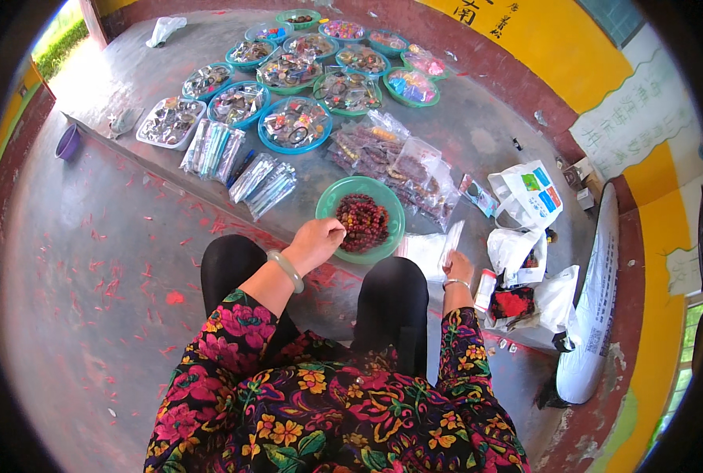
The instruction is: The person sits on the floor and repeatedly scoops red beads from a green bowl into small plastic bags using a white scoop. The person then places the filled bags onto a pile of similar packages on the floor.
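A green plastic basin (pixel 327 199) stands before my knees, with dark red bead bracelets (pixel 364 224) heaped in it. My left hand (pixel 318 241) reaches over the basin's left rim, its fingers drawn together at the edge of the beads. Whether a bracelet is between those fingertips is hidden. To the right of the basin, my right hand (pixel 458 269) is closed on a clear plastic bag (pixel 452 236) that sticks up from the fingers. More flat clear bags (pixel 422 251) lie in a pile beside that hand.
Behind the basin lie packed bead bracelets (pixel 426 181). Several baskets of small wrapped goods (pixel 295 124) stand farther back, near bundles of bagged pens (pixel 263 185). White carrier bags (pixel 529 193) crowd the right side, and a purple bucket (pixel 68 143) stands far left.
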Motion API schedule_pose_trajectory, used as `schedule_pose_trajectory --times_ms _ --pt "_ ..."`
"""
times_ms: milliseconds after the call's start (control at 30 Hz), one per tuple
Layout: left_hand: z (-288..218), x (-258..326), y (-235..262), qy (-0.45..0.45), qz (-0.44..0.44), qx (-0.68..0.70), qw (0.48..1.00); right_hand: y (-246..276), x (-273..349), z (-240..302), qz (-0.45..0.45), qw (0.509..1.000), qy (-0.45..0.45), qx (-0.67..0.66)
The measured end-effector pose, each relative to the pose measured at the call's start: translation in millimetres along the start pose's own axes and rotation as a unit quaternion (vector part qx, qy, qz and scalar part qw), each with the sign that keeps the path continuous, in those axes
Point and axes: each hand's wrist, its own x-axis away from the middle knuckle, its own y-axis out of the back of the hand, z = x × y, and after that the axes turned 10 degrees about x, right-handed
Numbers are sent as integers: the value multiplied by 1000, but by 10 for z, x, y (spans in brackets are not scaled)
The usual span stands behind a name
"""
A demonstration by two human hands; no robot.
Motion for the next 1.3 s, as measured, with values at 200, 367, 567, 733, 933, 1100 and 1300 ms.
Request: schedule_pose_trajectory --times_ms 200,367,567,733,933,1100,1300 --pt "-147 -3 -89 8 23 287 958 -575 974 1051 139 965 224 20" --pt "-85 -20 -102 10 1 283 959 -1197 1780 1161 149 885 410 160" --pt "-13 33 -60 71 -33 325 942 -1242 1966 1096 125 822 536 144" --pt "2 25 9 91 -8 335 938 -1250 1939 1106 168 836 506 129" --pt "40 -3 -2 88 3 369 925 -1330 1731 957 278 897 344 14" --pt "38 17 9 93 17 395 914 -1270 1819 1062 254 886 382 63" --pt "46 14 7 100 8 383 918 -1238 1853 1099 274 891 357 63"
